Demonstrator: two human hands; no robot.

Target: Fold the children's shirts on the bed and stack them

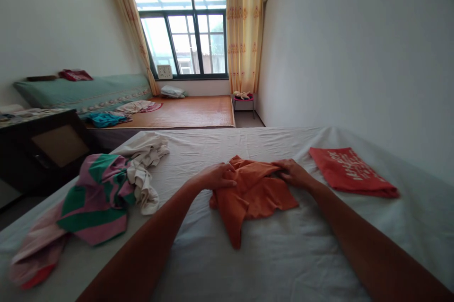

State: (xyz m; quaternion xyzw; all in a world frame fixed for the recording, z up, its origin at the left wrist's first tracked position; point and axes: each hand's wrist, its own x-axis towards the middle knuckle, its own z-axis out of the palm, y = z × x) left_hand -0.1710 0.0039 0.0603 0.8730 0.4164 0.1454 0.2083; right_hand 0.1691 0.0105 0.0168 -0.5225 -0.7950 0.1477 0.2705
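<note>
Both of your hands are down on a crumpled orange cotton garment (253,190) that lies near the middle of the bed's white sheet (283,254), directly in front of you. Your left hand (216,176) rests on the garment's upper left edge, fingers curled and pressed together over a fold of the fabric, thumb stretched toward the centre; it looks closed on the cloth, pinning it down. Your right hand (292,173) sits at the upper right edge, fingers bent over and gathered into a bunch of the orange fabric, so it too has hold of the garment. The two hands are near each other, with a ridge of raised cloth between them, and a narrow tail of the garment trails toward you onto the sheet. To your right, well apart from the hands, a folded red cloth with white lettering (351,172) lies flat by the wall. To your left, a heap of cream-coloured fabric (145,169) touches a pink-and-green striped garment (95,198) that spreads toward the bed's edge. Beyond the bed you can see a low wooden platform (187,111), a window (187,41) with yellow patterned curtains (244,27), and a small white clock (164,71) on the sill.
</note>
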